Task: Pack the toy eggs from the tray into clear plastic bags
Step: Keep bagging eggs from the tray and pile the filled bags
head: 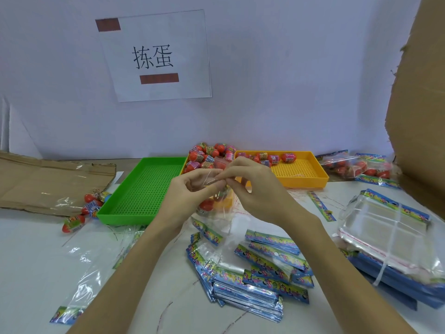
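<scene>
My left hand (190,191) and my right hand (250,186) meet above the table's middle, both pinching the top edge of a clear plastic bag (216,208). The bag hangs below my fingers with red toy eggs (206,205) inside it. Behind my hands, a pile of red toy eggs (208,154) fills a yellow tray whose front is hidden by my hands. Another yellow tray (301,174) to the right holds a few eggs along its far edge. A green tray (142,189) stands left of my hands.
Loose eggs (92,201) lie left of the green tray beside flat cardboard (48,182). Stacks of header cards (252,280) and a bundle of clear bags (387,237) cover the near right. Filled bags (361,167) sit at the back right. A cardboard wall (421,104) rises on the right.
</scene>
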`<action>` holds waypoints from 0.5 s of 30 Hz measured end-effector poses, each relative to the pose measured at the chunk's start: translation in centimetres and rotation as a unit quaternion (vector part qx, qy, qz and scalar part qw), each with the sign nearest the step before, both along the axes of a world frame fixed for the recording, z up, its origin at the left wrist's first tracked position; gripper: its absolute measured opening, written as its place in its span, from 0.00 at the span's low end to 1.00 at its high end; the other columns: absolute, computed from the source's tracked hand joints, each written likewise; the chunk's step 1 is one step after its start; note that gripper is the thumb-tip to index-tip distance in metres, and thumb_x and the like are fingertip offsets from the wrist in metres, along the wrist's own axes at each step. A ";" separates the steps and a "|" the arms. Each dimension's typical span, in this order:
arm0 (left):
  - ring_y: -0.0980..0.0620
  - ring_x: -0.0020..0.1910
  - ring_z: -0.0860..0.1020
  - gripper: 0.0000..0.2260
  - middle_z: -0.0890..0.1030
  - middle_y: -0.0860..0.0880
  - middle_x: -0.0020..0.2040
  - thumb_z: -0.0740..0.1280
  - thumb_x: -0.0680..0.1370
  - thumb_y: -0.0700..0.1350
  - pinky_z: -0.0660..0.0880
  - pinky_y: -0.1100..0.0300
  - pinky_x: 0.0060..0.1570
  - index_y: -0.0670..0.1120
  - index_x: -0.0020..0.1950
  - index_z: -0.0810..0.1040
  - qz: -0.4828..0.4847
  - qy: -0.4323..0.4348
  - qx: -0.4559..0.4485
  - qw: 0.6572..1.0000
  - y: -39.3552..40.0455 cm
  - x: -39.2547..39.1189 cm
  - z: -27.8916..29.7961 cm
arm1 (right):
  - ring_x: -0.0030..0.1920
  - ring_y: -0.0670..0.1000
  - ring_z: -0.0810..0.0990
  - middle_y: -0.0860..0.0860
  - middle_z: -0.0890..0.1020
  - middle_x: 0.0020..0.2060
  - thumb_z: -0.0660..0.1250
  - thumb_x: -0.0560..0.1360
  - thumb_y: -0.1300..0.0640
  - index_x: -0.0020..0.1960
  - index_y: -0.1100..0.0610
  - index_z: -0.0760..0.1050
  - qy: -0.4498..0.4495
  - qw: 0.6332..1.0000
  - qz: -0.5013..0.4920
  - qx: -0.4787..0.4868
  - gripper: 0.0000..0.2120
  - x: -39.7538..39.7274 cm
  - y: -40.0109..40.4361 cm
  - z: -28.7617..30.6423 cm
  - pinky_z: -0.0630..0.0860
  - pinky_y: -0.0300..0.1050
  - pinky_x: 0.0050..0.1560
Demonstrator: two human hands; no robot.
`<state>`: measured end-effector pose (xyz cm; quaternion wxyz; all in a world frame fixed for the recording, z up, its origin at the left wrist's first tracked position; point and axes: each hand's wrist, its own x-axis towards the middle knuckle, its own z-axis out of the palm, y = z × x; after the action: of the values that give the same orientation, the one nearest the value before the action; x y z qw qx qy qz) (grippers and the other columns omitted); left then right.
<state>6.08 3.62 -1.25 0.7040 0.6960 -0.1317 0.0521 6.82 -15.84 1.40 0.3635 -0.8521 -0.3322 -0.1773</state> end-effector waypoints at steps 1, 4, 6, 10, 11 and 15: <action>0.46 0.50 0.87 0.15 0.89 0.42 0.51 0.78 0.73 0.47 0.83 0.57 0.47 0.47 0.59 0.87 0.005 0.003 -0.003 1.000 0.1 0.0 0.0 | 0.49 0.44 0.76 0.49 0.81 0.51 0.67 0.82 0.63 0.59 0.57 0.84 0.014 1.000 0.007 0.001 0.10 -0.1 0.0 0.0 0.71 0.33 0.48; 0.47 0.40 0.85 0.12 0.88 0.43 0.45 0.78 0.74 0.49 0.80 0.57 0.39 0.46 0.55 0.88 0.021 0.009 -0.014 1.000 0.2 0.0 0.0 | 0.51 0.40 0.76 0.43 0.82 0.51 0.72 0.80 0.53 0.64 0.51 0.79 0.045 0.999 0.027 -0.011 0.14 -0.4 0.2 0.1 0.69 0.29 0.48; 0.52 0.31 0.80 0.10 0.86 0.46 0.37 0.78 0.74 0.50 0.77 0.59 0.31 0.46 0.51 0.88 0.047 0.012 -0.027 0.998 0.0 -0.1 0.0 | 0.52 0.43 0.76 0.41 0.82 0.50 0.76 0.76 0.49 0.66 0.49 0.76 0.054 0.998 0.021 -0.031 0.21 -0.6 0.6 -0.1 0.70 0.32 0.49; 0.52 0.27 0.81 0.11 0.87 0.44 0.37 0.78 0.74 0.53 0.73 0.57 0.29 0.47 0.48 0.87 0.097 -0.001 -0.002 0.995 -0.1 -0.1 0.0 | 0.46 0.49 0.76 0.44 0.82 0.47 0.79 0.73 0.51 0.66 0.50 0.74 0.072 0.997 0.006 -0.002 0.25 -0.7 1.3 -0.4 0.71 0.38 0.46; 0.52 0.28 0.82 0.11 0.87 0.43 0.37 0.79 0.74 0.53 0.72 0.58 0.29 0.47 0.48 0.87 0.102 -0.004 0.001 0.995 -0.1 -0.1 0.0 | 0.44 0.48 0.75 0.44 0.82 0.46 0.79 0.73 0.53 0.66 0.50 0.74 0.080 0.997 0.012 0.012 0.25 -0.7 1.3 -0.4 0.71 0.38 0.45; 0.54 0.33 0.84 0.12 0.88 0.47 0.40 0.76 0.76 0.55 0.76 0.63 0.31 0.47 0.50 0.87 0.090 -0.013 0.001 0.996 -0.2 -0.1 0.2 | 0.38 0.48 0.72 0.42 0.82 0.42 0.77 0.76 0.56 0.64 0.49 0.76 0.090 0.995 0.008 0.029 0.19 -0.5 0.9 -0.4 0.70 0.39 0.40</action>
<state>5.98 3.47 -1.09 0.6937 0.7052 -0.0775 0.1243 6.32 -14.97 0.98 0.4178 -0.8512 -0.2995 -0.1063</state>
